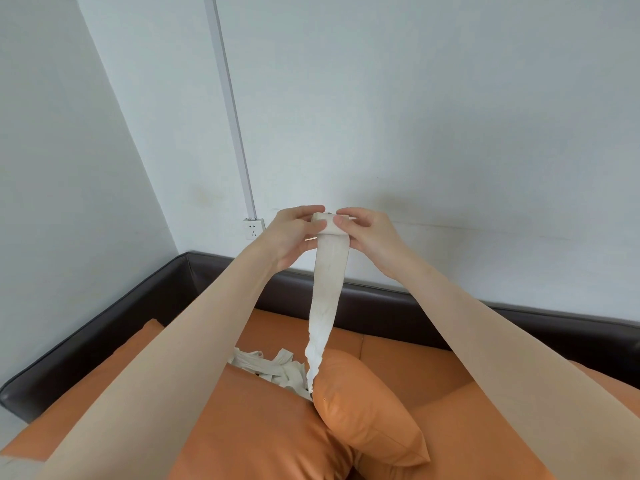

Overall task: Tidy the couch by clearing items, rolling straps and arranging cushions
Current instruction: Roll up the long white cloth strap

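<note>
**Hands wind a strap into a roll above the couch**

Both hands are raised in front of the white wall, meeting around a small roll at the top of a pale cloth strap [329, 271]. Fingers and thumb of the left hand [294, 233] curl round the roll's left end, and the right hand [367, 233] pinches its right end, thumb on the near face. The roll [327, 225] is only a few turns thick, so by my reckoning the winding has barely begun.

From the roll the strap hangs straight down, narrowing and crumpling as it goes, and drops behind the near orange cushion [363, 410]. Its loose length lies in a tangled heap [270, 367] on the couch seat [398, 348], just left of that cushion and partly hidden by the left forearm.

Risks from here:
- The hanging part is already creased near the bottom. If those creases are wound in without being flattened, the roll would likely come out lumpy or cone-shaped.
- The heap looks knotted over itself, so a loop could snag as it is drawn up and jerk the roll out of the fingers.
- With so few turns held only at the ends, any slackening of either grip could let it spring open.
- The strap rubs the cushion's edge and might drag it off its place.
</note>
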